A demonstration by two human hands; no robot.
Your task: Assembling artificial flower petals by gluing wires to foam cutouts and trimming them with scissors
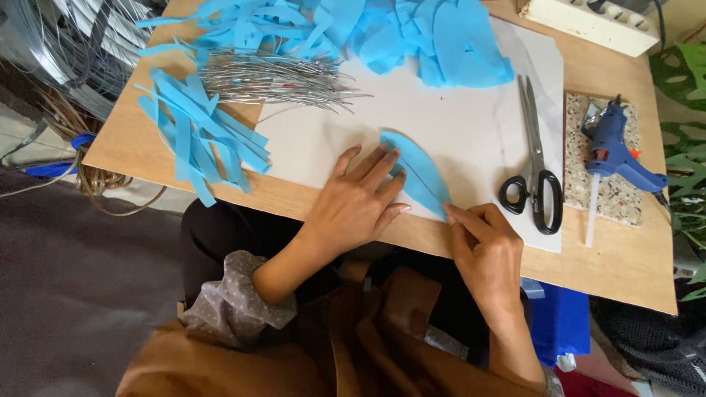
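While left hand (pixel 358 200) lies flat, fingers spread, grip wide, fingertips press left edge of blue leaf-shaped piece (pixel 419 176). Right hand (pixel 487 246): grip narrow, fingertips pinched on piece's lower tip. Piece lies flat between both hands on white sheet (pixel 456 125), near front edge of tabletop (pixel 625 265). Black-handled scissors (pixel 535 165) just right of piece. Blue glue gun (pixel 616 151) farther right on speckled tile (pixel 585 158). Blue strips (pixel 198 140) and wire bundle (pixel 272 79) to left, well apart.

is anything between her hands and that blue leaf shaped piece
Nothing visible does. The left hand lies flat on the blue leaf-shaped piece, and the right hand pinches its lower tip. The scissors lie off to the right, apart.
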